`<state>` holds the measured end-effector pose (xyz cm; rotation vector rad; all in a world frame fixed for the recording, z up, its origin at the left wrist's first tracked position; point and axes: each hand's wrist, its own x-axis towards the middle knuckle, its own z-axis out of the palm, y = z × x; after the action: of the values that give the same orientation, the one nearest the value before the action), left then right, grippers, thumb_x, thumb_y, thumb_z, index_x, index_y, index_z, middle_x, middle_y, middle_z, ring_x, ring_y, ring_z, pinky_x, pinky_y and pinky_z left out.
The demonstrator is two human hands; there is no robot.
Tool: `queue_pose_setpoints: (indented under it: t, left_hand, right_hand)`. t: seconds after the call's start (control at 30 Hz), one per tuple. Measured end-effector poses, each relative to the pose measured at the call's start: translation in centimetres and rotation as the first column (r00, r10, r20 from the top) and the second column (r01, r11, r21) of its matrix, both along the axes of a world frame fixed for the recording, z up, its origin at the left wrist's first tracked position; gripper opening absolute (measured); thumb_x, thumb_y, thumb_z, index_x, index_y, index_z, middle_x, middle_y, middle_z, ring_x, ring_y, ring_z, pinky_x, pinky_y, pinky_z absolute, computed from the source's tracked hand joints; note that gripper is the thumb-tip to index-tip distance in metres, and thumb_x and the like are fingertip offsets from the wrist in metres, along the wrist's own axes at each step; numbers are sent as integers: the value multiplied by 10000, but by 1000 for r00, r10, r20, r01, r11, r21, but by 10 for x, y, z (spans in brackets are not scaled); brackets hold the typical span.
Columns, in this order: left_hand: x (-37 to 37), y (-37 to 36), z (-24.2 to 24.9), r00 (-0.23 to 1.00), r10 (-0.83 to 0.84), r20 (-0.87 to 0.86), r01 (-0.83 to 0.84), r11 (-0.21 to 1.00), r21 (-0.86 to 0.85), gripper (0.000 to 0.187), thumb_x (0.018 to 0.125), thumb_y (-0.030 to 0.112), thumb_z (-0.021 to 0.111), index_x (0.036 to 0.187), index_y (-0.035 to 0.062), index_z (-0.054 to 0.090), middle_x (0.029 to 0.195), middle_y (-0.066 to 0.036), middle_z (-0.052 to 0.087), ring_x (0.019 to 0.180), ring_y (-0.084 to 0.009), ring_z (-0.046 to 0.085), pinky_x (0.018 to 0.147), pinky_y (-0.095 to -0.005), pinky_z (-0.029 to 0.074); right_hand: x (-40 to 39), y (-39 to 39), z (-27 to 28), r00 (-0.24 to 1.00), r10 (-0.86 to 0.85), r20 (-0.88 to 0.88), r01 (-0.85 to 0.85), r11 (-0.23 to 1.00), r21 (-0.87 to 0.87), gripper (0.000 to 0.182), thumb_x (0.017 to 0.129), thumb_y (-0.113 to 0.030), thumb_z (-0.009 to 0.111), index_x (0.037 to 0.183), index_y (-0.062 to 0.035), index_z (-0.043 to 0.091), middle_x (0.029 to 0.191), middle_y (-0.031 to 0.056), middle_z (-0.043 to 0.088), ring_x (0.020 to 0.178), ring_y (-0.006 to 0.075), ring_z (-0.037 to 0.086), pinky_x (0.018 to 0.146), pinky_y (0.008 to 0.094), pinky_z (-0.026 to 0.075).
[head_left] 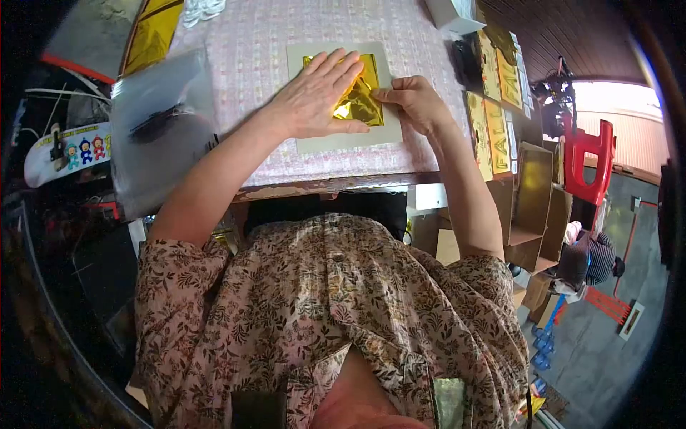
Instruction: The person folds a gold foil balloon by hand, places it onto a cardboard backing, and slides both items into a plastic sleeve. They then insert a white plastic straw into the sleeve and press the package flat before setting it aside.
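A square of shiny gold foil (pixel 366 106) lies on a light grey card (pixel 343 143) on the table. My left hand (pixel 320 94) rests flat over the foil's left part, fingers stretched out and nothing gripped. At the foil's right edge, my right hand (pixel 416 104) is closed, with thumb and fingertips pinching the foil there. The foil looks creased near its lower middle. Part of the foil and card is hidden under my left hand.
A patterned cloth (pixel 250 79) covers the table. Clear plastic sheets (pixel 161 136) overhang its left side. Yellow printed packs (pixel 496 136) and a dark object (pixel 466 64) sit at the right. Cardboard boxes (pixel 532 193) and a red stool (pixel 589 157) stand beyond.
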<state>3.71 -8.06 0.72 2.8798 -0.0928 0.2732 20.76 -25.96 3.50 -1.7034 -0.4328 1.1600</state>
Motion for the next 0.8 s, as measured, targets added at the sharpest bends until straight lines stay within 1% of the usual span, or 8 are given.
queue_pose_setpoints:
  t: [0.17, 0.27, 0.33, 0.4, 0.47, 0.5, 0.6, 0.8]
  left_hand:
    - [-1, 3, 6, 1000, -9, -27, 7, 998, -67, 1164, 852, 859, 491, 1625, 36, 205, 1698, -182, 170, 1581, -343, 127, 1309, -480, 132]
    - [-1, 6, 24, 988, 44, 146, -26, 992, -122, 1021, 929, 734, 547, 1610, 34, 247, 1680, -215, 214, 1573, -348, 170, 1294, -474, 170]
    - [-10, 14, 43, 876, 330, 352, -242, 932, -270, 897, 988, 618, 573, 1561, -22, 313, 1529, -256, 458, 1423, -400, 450, 1214, -469, 332]
    - [-24, 8, 54, 791, 527, 310, -347, 804, -483, 659, 1039, 440, 604, 1463, -43, 455, 1390, -197, 602, 1229, -324, 616, 1103, -396, 446]
    - [-34, 5, 58, 935, 352, 50, -48, 266, -963, 483, 1079, 350, 564, 1336, -60, 577, 1236, -123, 675, 1094, -193, 642, 972, -312, 495]
    - [-41, 0, 61, 958, 270, -100, -120, 61, -991, 401, 1090, 295, 557, 1260, -59, 636, 1110, -49, 684, 992, -98, 604, 895, -281, 499]
    - [-44, -17, 66, 966, 260, 8, 43, -129, -991, 391, 1086, 291, 563, 1262, -50, 640, 1091, -39, 685, 988, -84, 600, 869, -272, 502]
    - [-49, -45, 99, 964, 266, 27, 58, -110, -992, 373, 1088, 307, 544, 1118, -33, 692, 918, -13, 671, 829, -81, 598, 757, -269, 514]
  right_hand:
    - [1, -4, -17, 999, -44, -20, 45, 998, 40, 94, 923, -23, 745, 973, 56, 744, 902, 138, 755, 769, 173, 726, 701, 325, 617]
    - [-2, -11, -12, 987, -133, -95, 145, 980, 134, 137, 879, -69, 806, 778, -13, 732, 642, 46, 653, 510, 90, 540, 459, 258, 404]
    - [9, -27, -14, 967, -91, -238, 147, 963, 228, 93, 933, -15, 726, 975, 67, 736, 944, 155, 760, 789, 195, 735, 732, 322, 611]
    - [-1, -33, 7, 956, -94, -276, 162, 958, 236, 116, 934, -22, 727, 1005, 69, 727, 969, 157, 761, 814, 198, 738, 747, 319, 609]
    - [-10, -39, 19, 944, -91, -317, 173, 956, 239, 142, 935, -29, 729, 1036, 71, 719, 994, 158, 761, 839, 201, 740, 762, 316, 606]
    - [-11, -41, 21, 937, -78, -341, 175, 948, 265, 172, 937, -37, 730, 1069, 71, 707, 1010, 160, 760, 863, 206, 740, 770, 313, 604]
    - [-13, -48, 14, 909, -32, -414, 169, 940, 297, 238, 941, -31, 707, 1146, 83, 670, 1077, 186, 748, 937, 232, 743, 854, 351, 617]
    - [-30, -63, 3, 625, 14, -780, 465, 796, 387, 287, 919, 6, 681, 1169, 133, 619, 1126, 243, 718, 994, 293, 745, 913, 418, 633]
